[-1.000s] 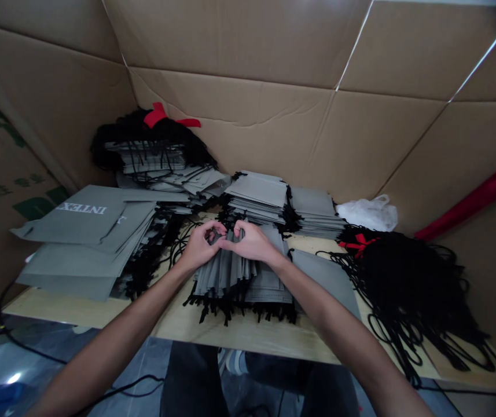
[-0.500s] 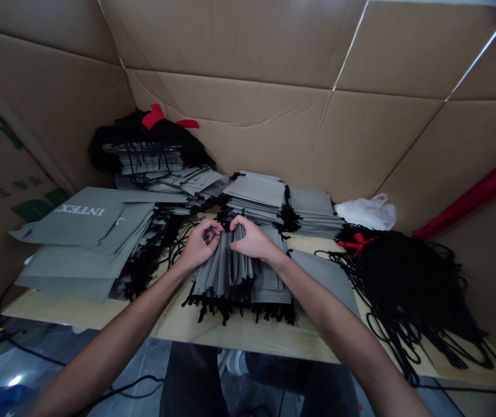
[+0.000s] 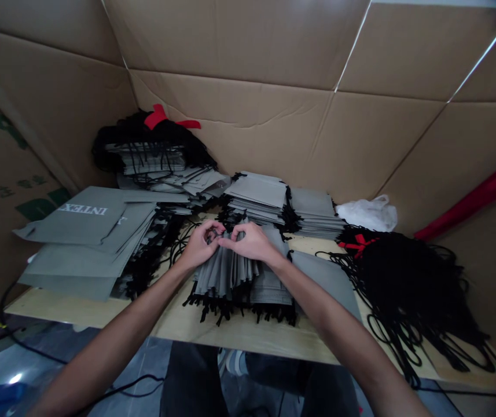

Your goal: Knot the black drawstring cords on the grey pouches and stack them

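Note:
A bundle of grey fabric pouches [image 3: 224, 277] with black cord ends stands partly fanned in front of me on the table. At its upper left edge is my left hand [image 3: 203, 244], its fingers curled in a pinch on the pouches. My right hand [image 3: 254, 242] is bent round the top edges from the other side, its thumb stretched towards the left fingertips. The fingertips almost meet, and what lies exactly between them is partly hidden. Under the bundle's right side lie more flat grey pouches [image 3: 271, 284].
Large grey pouches printed INTEX [image 3: 87, 217] are piled at left. Further stacks [image 3: 256, 191] stand behind my hands. A heap of black cords [image 3: 408, 284] with a red tie covers the right side, near a white plastic bag [image 3: 369, 213]. Cardboard walls [image 3: 239, 104] enclose the table [image 3: 178, 330].
My right hand has shifted slightly down and its thumb has moved left towards my left hand. The gap between the fanned pouches has closed up. My left hand stays nearly in place.

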Action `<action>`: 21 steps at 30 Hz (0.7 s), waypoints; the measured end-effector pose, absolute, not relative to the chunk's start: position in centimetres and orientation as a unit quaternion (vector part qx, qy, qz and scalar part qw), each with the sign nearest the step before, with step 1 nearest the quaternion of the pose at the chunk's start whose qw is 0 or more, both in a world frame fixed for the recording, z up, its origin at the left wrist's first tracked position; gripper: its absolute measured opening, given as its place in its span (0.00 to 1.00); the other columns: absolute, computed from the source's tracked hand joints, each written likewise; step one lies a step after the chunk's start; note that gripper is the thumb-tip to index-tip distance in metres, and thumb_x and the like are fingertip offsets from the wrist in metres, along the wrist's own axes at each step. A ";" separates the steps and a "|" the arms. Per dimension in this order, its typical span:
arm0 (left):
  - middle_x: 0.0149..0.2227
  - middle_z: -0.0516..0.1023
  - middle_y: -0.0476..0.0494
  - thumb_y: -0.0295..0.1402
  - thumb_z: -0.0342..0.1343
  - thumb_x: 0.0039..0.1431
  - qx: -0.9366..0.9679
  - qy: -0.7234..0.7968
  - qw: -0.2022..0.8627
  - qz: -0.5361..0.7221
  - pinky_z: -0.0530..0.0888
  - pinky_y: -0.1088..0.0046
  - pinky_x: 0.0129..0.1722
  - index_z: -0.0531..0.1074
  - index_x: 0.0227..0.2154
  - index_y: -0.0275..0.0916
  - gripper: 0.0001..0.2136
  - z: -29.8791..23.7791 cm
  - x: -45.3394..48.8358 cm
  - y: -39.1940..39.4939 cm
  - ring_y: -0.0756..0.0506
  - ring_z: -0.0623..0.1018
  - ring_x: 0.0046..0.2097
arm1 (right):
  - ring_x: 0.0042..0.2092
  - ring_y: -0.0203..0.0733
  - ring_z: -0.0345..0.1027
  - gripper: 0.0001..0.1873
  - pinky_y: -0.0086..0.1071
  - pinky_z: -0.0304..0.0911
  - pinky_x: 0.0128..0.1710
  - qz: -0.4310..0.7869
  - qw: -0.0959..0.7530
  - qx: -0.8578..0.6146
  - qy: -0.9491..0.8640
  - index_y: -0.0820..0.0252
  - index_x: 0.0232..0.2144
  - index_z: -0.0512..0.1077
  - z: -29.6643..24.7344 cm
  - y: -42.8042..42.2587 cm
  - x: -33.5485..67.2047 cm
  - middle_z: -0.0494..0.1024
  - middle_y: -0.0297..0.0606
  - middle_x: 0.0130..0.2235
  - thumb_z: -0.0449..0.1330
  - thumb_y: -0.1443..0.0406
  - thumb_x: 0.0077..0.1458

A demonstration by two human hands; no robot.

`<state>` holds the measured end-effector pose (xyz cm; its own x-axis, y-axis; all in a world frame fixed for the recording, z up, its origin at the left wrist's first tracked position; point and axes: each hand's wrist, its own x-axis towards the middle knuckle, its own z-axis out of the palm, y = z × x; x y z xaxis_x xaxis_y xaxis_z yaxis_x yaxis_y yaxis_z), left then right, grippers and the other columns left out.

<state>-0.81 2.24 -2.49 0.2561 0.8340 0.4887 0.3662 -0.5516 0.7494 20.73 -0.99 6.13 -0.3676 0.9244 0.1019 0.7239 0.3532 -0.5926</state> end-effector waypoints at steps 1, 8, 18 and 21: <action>0.54 0.80 0.38 0.42 0.63 0.73 0.751 0.398 0.255 0.460 0.84 0.58 0.51 0.76 0.57 0.36 0.18 -2.5 -0.8 2.2 0.42 0.82 0.50 | 0.48 0.46 0.78 0.21 0.46 0.73 0.56 0.226 0.213 -0.521 -0.795 0.62 0.38 0.78 6.0 -1.1 20.6 0.82 0.38 0.41 0.67 0.49 0.70; 0.53 0.80 0.39 0.42 0.63 0.73 0.761 0.392 0.265 0.445 0.84 0.59 0.50 0.76 0.56 0.36 0.17 -2.1 -1.0 2.2 0.42 0.82 0.50 | 0.53 0.48 0.77 0.17 0.48 0.73 0.58 0.203 0.187 -0.519 -0.809 0.62 0.43 0.78 4.8 -1.2 20.1 0.82 0.41 0.46 0.68 0.53 0.69; 0.53 0.80 0.39 0.42 0.63 0.73 0.758 0.389 0.269 0.449 0.84 0.58 0.51 0.76 0.56 0.36 0.17 -2.1 -0.9 2.3 0.42 0.82 0.50 | 0.50 0.46 0.77 0.16 0.45 0.76 0.53 0.213 0.203 -0.522 -0.801 0.63 0.50 0.77 5.6 -0.9 20.6 0.80 0.41 0.48 0.68 0.55 0.70; 0.54 0.80 0.38 0.42 0.63 0.73 0.758 0.388 0.268 0.450 0.84 0.58 0.51 0.76 0.56 0.36 0.17 -2.0 -0.9 2.2 0.42 0.82 0.50 | 0.49 0.46 0.77 0.21 0.44 0.77 0.51 0.235 0.227 -0.502 -0.801 0.61 0.59 0.74 6.5 -0.7 21.4 0.80 0.43 0.52 0.67 0.57 0.70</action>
